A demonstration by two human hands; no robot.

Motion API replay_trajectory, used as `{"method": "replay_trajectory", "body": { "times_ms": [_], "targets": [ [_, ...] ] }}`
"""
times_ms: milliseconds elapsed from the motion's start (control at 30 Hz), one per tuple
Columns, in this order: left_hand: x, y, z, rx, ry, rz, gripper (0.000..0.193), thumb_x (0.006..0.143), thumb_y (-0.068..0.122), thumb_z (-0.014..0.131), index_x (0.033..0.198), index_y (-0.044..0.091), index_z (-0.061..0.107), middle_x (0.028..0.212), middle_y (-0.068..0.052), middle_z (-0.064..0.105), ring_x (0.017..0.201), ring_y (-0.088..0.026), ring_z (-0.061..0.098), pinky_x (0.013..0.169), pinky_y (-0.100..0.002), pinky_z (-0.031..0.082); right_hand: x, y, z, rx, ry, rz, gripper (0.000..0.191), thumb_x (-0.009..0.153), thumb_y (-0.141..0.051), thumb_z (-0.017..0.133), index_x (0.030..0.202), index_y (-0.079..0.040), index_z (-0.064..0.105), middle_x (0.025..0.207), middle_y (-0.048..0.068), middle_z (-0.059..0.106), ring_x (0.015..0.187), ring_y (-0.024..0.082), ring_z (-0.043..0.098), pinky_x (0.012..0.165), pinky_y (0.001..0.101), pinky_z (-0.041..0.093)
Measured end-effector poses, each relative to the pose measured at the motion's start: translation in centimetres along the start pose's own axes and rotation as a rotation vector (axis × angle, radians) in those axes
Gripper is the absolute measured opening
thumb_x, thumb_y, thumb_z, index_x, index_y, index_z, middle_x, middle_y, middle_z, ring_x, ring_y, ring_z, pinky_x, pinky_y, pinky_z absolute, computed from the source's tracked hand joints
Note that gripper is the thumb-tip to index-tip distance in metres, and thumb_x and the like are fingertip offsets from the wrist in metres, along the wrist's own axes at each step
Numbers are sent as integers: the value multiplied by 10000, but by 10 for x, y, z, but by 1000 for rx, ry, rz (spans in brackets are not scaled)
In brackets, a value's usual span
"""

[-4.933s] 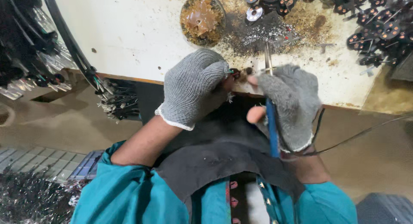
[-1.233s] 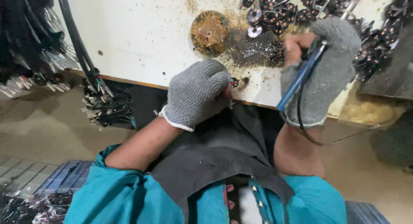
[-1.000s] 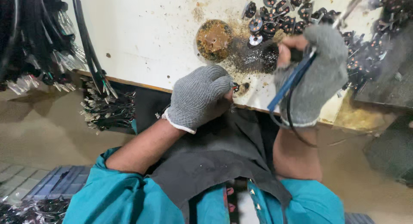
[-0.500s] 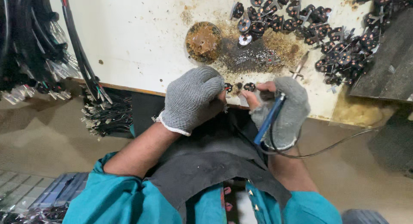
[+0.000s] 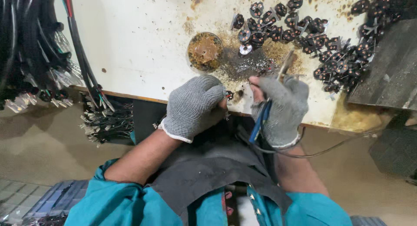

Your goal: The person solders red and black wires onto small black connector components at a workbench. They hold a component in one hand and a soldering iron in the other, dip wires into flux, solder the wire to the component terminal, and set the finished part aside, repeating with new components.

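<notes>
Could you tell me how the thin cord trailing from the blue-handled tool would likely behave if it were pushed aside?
The cord sags in a loose curve past the table edge, so it is probably floppy and light. It leads back to the blue-handled tool in the right hand, so pushing it may tug the tool.

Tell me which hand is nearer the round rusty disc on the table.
Left. The left hand sits just below the round rusty disc; the right hand, gripping a blue-handled tool, lies farther off, below and to its right.

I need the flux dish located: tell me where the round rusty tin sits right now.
In the head view, the round rusty tin sits on the white table, above the left hand and left of the pile of small black parts.
</notes>
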State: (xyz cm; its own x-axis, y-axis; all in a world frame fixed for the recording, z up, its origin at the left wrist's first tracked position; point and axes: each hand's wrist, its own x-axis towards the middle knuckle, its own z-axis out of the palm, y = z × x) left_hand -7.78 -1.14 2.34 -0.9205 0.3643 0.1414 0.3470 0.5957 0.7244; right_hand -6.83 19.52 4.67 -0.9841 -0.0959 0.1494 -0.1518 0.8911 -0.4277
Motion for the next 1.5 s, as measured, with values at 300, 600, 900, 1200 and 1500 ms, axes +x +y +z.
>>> {"method": "replay_trajectory", "body": {
  "times_ms": [300,600,900,1200,1500],
  "targets": [
    [0,-4,5,51,24,15,203,771,186,768,917,130,639,1015,-90,675,881,-310,676,718,-425,554,6,3,-4,-28,-139,-208,249,914,-103,797,1154,-158,759,829,55,696,814,283,648,707,453,484],
    [1,-5,4,65,21,36,215,775,191,779,935,127,651,1025,-99,661,885,-309,669,717,-420,550,-14,6,9,223,-109,-95,103,914,-23,801,985,-95,782,885,104,711,791,239,693,662,381,528],
    [-11,-10,11,65,7,34,247,806,180,795,1000,128,652,1070,-94,654,920,-307,675,746,-417,557,-21,-6,12,145,42,-2,217,920,-66,903,1095,-108,782,1049,95,734,1032,292,673,944,413,513],
    [-9,-11,6,27,8,52,322,776,200,798,1053,115,658,1096,-102,648,934,-311,674,756,-416,560,-30,-21,-2,532,-129,257,242,989,-47,704,1230,-21,715,1127,110,747,1036,179,726,961,299,562],
    [-12,-13,6,9,-19,50,273,812,215,789,1031,131,649,1090,-98,649,942,-309,676,753,-415,554,-33,-18,33,492,-13,20,206,978,33,685,1164,-34,737,1059,140,770,1007,236,775,925,316,597]
  ]
}}
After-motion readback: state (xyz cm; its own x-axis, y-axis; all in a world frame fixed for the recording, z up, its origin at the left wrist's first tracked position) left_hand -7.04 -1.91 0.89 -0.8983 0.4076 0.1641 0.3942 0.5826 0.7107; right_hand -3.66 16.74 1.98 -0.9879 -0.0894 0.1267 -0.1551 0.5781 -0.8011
